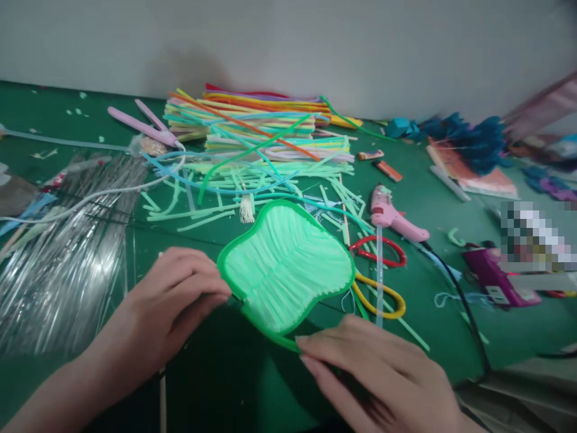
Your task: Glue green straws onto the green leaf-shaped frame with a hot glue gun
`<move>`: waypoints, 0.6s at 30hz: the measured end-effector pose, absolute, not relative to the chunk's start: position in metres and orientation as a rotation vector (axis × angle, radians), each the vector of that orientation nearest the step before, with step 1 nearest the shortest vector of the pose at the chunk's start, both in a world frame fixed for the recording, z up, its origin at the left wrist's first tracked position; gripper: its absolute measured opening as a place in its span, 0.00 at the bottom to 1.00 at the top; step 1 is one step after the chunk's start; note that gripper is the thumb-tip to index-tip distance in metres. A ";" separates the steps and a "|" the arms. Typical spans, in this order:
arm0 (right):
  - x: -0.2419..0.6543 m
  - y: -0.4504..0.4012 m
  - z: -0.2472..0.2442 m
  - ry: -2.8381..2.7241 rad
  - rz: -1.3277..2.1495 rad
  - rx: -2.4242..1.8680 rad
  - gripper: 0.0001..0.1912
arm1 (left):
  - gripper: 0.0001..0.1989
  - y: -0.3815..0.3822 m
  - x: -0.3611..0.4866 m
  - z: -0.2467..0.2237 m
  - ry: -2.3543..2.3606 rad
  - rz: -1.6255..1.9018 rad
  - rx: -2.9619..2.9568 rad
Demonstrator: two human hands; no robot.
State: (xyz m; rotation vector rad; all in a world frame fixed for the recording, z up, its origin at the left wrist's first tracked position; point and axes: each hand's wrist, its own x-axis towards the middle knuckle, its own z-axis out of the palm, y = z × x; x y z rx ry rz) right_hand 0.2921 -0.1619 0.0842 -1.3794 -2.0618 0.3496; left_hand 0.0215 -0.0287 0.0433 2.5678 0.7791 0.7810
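Observation:
A light green leaf-like piece (288, 264) with a wavy outline and a darker green fuzzy edging is held up over the table's near middle. My left hand (180, 300) pinches its lower left corner, where a thin dark stem or wire shows at the fingertips. At the lower edge, my right hand (369, 367) pinches the end of the dark green edging strip (282, 341) between thumb and forefinger. Part of that strip stands a little apart from the light green piece. The other fingers of both hands are curled.
Coloured pipe cleaners (261, 126) lie behind the piece. To the right are scissors (383, 300) with red and yellow handles, a pink glue gun (392, 216) and a purple device (491, 273). Silver strands (85, 258) spread at left, below a pink flat iron (142, 125).

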 end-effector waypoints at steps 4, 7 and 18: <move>0.298 -0.168 0.066 -2.259 -0.012 -1.241 0.11 | 0.10 -0.034 0.019 0.042 0.942 1.037 2.734; 0.297 -0.169 0.057 -2.316 -0.091 -1.231 0.13 | 0.07 -0.037 0.020 0.039 1.036 1.091 2.693; 0.295 -0.169 0.065 -2.448 0.053 -1.256 0.15 | 0.05 -0.044 0.027 0.033 1.086 1.087 2.637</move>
